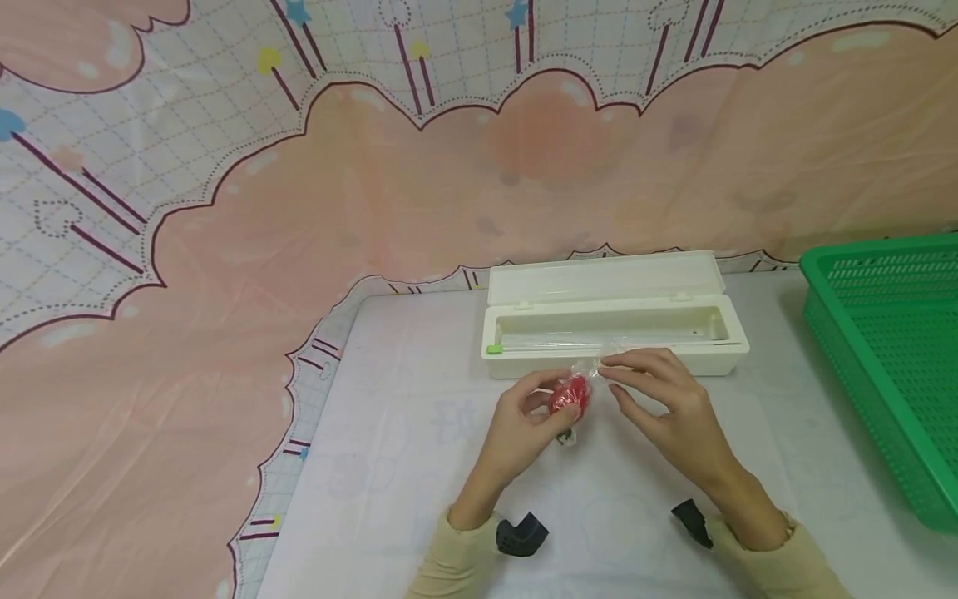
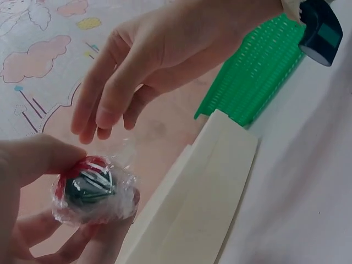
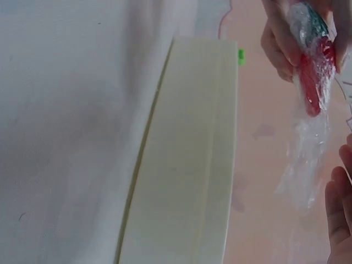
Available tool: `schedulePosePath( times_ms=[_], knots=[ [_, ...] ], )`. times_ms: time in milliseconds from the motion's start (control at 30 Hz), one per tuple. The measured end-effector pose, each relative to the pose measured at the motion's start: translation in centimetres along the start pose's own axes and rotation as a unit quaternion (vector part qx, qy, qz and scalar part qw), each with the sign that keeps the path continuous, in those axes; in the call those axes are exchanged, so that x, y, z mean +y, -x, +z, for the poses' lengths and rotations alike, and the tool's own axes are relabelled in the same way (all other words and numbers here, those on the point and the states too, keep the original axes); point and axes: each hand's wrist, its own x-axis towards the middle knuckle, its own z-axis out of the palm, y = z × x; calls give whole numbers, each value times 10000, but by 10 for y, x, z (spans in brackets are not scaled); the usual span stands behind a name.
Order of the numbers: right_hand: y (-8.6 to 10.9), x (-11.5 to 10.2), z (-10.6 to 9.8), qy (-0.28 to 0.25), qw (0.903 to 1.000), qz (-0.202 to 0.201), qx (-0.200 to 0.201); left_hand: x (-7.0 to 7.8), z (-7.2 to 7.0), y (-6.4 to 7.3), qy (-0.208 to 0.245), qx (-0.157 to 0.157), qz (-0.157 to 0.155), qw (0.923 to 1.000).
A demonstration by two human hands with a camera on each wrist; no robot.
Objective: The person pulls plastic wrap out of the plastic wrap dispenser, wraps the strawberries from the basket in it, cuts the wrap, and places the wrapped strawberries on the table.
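My left hand (image 1: 522, 420) grips a red strawberry (image 1: 570, 398) with a dark green top, wrapped in clear cling film. In the left wrist view the green leafy top (image 2: 88, 186) faces the camera through crinkled film (image 2: 124, 206), with the thumb over it and fingers beneath. A loose tail of film (image 3: 305, 165) trails from the strawberry's tip in the right wrist view. My right hand (image 1: 666, 408) is beside that tail, its fingers loosely bent and holding nothing. Behind both hands stands a white cling film dispenser (image 1: 614, 363), lid (image 1: 602, 279) raised, with a green slider (image 1: 494, 349).
A green plastic basket (image 1: 861, 366) stands on the right side of the white-covered table (image 1: 404, 466). A patterned pink and white cloth (image 1: 419, 191) hangs behind the table. Black wrist mounts (image 1: 522, 535) sit at both cuffs.
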Motion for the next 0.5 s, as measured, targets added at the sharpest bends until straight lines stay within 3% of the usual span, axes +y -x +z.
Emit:
schedulePosePath(
  times_ms=[167, 500],
  knots=[
    [0, 1, 2, 168, 9996, -158, -151, 0, 2, -1, 409, 69, -106, 9991],
    [0, 3, 4, 523, 9967, -531, -325, 2, 6, 2, 856, -166, -287, 9958]
  ],
)
